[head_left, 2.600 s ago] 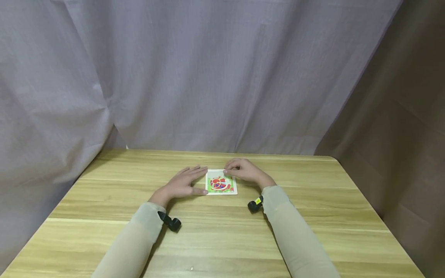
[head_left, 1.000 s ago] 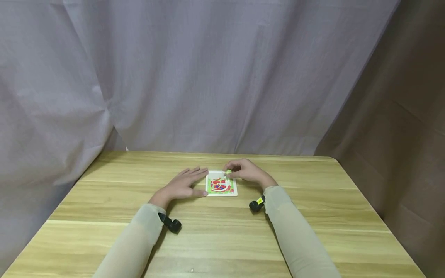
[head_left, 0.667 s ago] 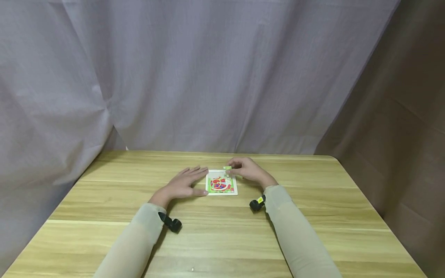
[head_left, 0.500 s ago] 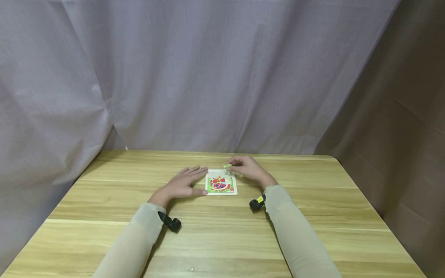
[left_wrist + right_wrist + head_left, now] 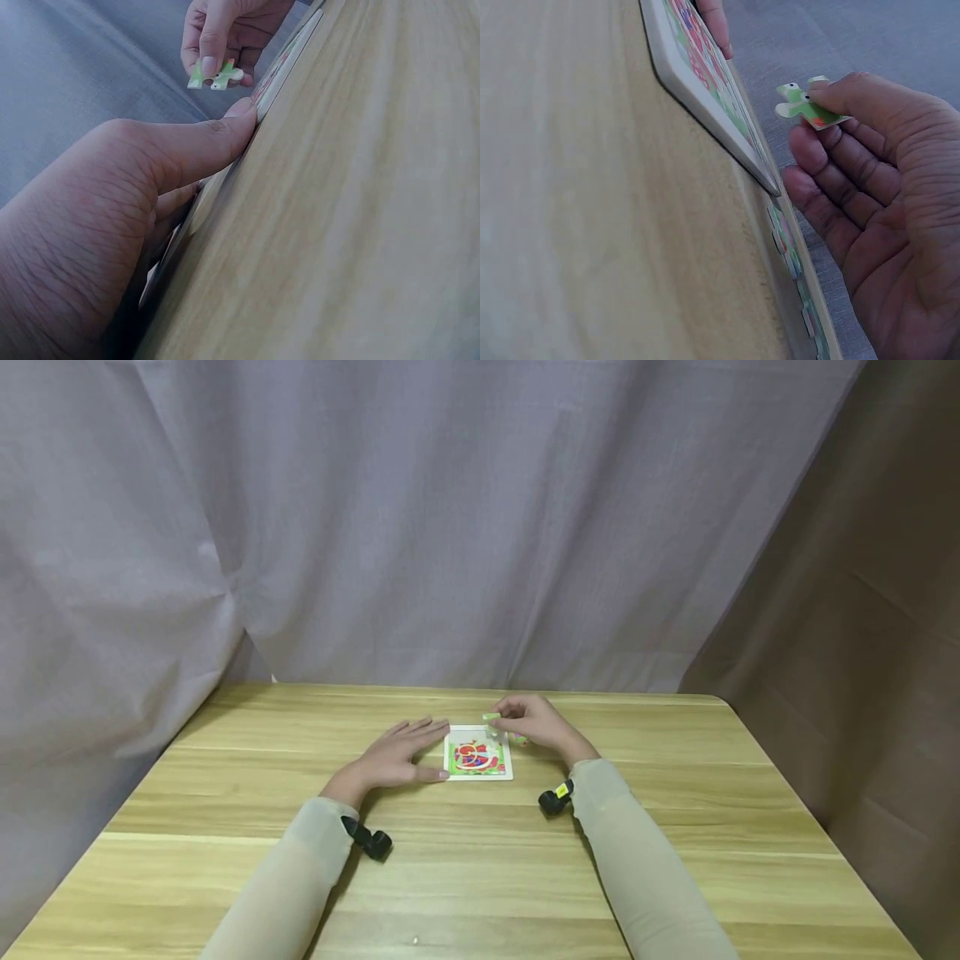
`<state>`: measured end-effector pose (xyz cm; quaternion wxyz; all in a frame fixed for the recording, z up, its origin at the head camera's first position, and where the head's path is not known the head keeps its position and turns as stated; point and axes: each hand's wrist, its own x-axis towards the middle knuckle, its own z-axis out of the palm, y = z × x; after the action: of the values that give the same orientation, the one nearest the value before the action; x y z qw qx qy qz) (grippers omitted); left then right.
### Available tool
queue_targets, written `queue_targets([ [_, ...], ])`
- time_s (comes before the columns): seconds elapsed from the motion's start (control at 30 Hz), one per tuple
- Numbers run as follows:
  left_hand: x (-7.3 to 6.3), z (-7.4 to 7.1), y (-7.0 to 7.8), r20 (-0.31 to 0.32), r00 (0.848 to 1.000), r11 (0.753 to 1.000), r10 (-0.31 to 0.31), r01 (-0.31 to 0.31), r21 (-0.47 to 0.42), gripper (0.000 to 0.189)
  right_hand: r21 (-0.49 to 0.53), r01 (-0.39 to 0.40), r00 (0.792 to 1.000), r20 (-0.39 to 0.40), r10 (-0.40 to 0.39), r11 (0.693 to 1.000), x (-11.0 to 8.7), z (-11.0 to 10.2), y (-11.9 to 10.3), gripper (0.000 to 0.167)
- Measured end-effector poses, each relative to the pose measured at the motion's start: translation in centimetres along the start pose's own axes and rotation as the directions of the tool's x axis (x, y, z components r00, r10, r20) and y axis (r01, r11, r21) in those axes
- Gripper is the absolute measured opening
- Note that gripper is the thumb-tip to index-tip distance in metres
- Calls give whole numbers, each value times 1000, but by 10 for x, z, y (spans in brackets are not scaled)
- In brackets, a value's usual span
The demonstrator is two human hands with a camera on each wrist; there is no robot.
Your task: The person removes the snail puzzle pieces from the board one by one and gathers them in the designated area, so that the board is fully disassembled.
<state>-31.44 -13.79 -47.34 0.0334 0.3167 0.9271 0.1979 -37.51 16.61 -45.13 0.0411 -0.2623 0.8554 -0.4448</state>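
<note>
rising above the puzzle (image 5: 480,778), 1 green piece (image 5: 801,106) hangs pinched in the right hand (image 5: 536,723) near the far corner; that puzzle's likely coming apart, left hand (image 5: 393,759) spread against the left edge.

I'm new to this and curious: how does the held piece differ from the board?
The piece is small; the board is much larger. The piece has a knobbly outline, while the board has straight sides and a white rim. The right hand pinches the piece; the board lies on the table. Both show green.
</note>
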Motion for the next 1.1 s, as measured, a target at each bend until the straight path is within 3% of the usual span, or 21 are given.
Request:
queue_targets([
  [0.33, -2, -1, -1, -3, 1000, 1000, 7, -7, -2, 92, 47, 0, 1000, 15, 0, 999, -6, -6, 1, 18],
  [0.6, -2, 1, -2, -9, 1000, 1000, 11, -11, -3, 92, 27, -2, 1000, -4, 2, 1000, -26, -24, 11, 19],
  [0.83, -2, 1, -1, 0, 1000, 1000, 10, -10, -7, 92, 35, -26, 999, -45, 28, 999, -46, -50, 31, 27],
  [1.1, -5, 1, -1, -3, 1000, 1000, 1, -1, -2, 91, -23, -83, 991, -108, 80, 996, -69, -75, 55, 30],
])
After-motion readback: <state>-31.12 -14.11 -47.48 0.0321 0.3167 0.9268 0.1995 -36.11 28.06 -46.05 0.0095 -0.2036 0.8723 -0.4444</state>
